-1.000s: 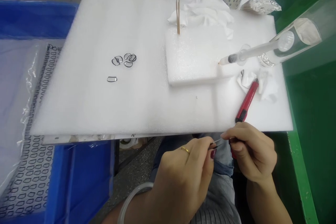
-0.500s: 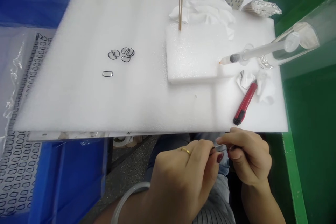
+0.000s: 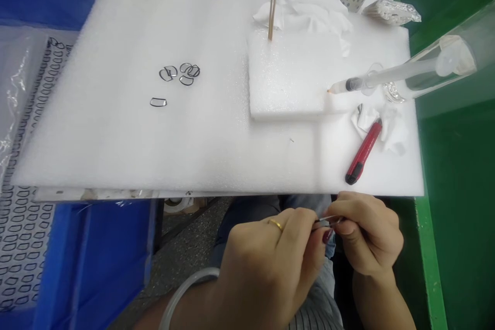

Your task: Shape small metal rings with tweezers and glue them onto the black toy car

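Note:
Both hands meet just below the near edge of the white foam sheet. My left hand is closed in a pinch, its fingertips touching a thin metal tool, seemingly tweezers. My right hand is curled shut on the same tool. Whatever small piece sits at the tips is too small to make out. Several small black rings lie on the foam sheet at the left, with one ring apart from them.
A raised foam block holds two upright wooden sticks. A syringe, a red utility knife and crumpled white cloths lie at the right. A blue bin with printed plastic sheets stands left. A green frame runs along the right.
The view has shifted slightly; both hands stay together below the sheet's edge, fingers working the thin tool. Nothing on the foam sheet has moved.

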The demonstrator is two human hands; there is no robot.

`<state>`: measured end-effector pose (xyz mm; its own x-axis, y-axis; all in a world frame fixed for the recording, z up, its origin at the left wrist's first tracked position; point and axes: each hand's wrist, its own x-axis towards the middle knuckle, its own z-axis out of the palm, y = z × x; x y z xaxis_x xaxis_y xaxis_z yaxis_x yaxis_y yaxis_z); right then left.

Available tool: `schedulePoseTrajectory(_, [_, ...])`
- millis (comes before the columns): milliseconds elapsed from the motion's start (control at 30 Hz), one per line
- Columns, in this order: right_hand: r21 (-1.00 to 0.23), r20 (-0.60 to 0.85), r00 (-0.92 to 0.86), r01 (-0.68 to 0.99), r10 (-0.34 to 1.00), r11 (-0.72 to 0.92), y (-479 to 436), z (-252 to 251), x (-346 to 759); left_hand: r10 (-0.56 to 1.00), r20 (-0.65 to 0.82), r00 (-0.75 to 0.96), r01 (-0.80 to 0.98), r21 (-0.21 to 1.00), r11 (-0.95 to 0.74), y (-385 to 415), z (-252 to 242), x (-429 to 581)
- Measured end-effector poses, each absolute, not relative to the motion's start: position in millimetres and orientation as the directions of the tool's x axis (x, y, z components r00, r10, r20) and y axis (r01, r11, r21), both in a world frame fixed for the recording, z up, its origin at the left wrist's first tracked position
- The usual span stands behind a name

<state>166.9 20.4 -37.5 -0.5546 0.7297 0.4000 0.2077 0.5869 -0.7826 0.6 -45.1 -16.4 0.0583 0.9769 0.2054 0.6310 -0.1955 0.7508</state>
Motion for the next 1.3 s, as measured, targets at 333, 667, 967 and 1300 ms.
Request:
schedulePoseTrajectory(333, [-0.807,0.396,-0.537,0.184,0.745,0.562,17.8,-38.3,165.1,0.978,0.200,0.067,0.641,0.742,-0.195,-46.2,-14.0,0.9])
schedulePoseTrajectory(667, [-0.826,0.402,-0.489,0.173,0.775,0.537,17.6,-38.9,166.1,0.973,0.227,0.037,0.664,0.722,-0.193,-44.7,-18.5,0.4])
schedulePoseTrajectory(967, [-0.787,0.458,-0.441,0.203,0.772,0.583,16.6,-41.0,162.3,0.976,0.215,0.034,0.648,0.739,-0.185,-44.4,-23.0,0.5])
schedulePoseTrajectory(1300, [-0.733,0.481,-0.375,0.323,0.792,0.598,11.9,-44.6,162.3,0.981,0.185,0.051,0.630,0.757,-0.176,-43.4,-22.4,-0.7])
